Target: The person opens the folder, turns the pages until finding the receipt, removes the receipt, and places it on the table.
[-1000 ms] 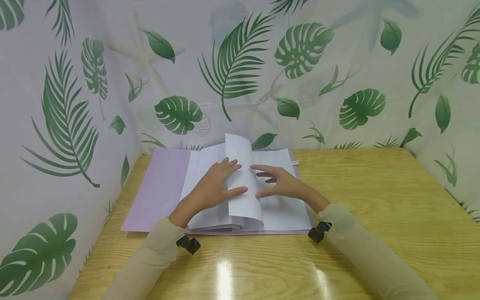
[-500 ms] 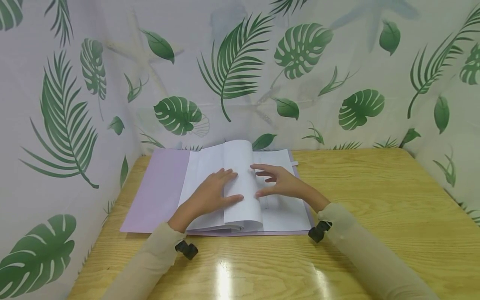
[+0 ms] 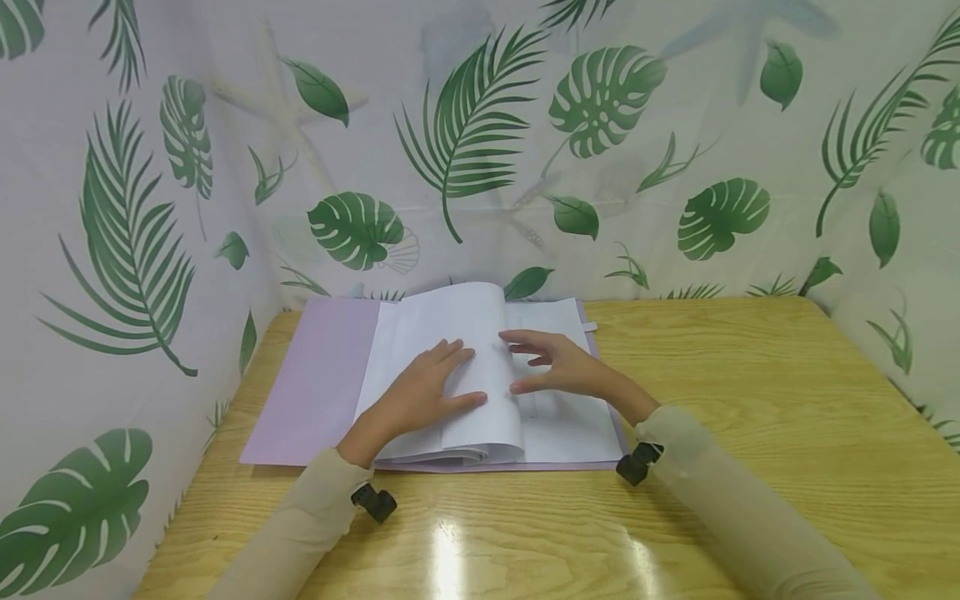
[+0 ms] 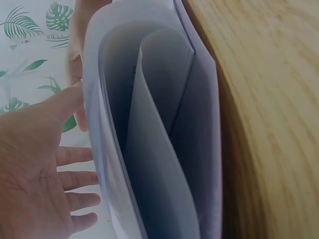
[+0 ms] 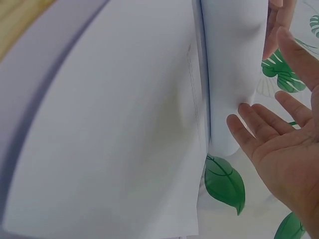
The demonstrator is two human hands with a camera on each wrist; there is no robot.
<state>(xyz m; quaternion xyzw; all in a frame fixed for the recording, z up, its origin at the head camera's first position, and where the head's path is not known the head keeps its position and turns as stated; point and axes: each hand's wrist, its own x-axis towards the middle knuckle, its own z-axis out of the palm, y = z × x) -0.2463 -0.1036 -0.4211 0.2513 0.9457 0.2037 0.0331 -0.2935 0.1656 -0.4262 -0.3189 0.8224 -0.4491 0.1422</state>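
Observation:
An open booklet or folder with a pale purple cover lies on the wooden table, holding several white sheets. One bundle of white sheets curls over near the middle; its rolled bend faces right. My left hand lies across the left part of this curl, fingers extended and thumb stretched to the right. Beside the bend, my right hand has its fingers loosely bent and tips at the paper. Looped sheets show end-on in the left wrist view. A flat sheet fills much of the right wrist view.
The wooden table stretches to the right and in front of the booklet. A leaf-printed cloth stands behind it and along both sides. A small white tab sticks out at the booklet's right edge.
The raised sheet has come down leftward and now lies with the curled bundle. My left hand has moved slightly left and toward me. The right hand has stayed nearly still.

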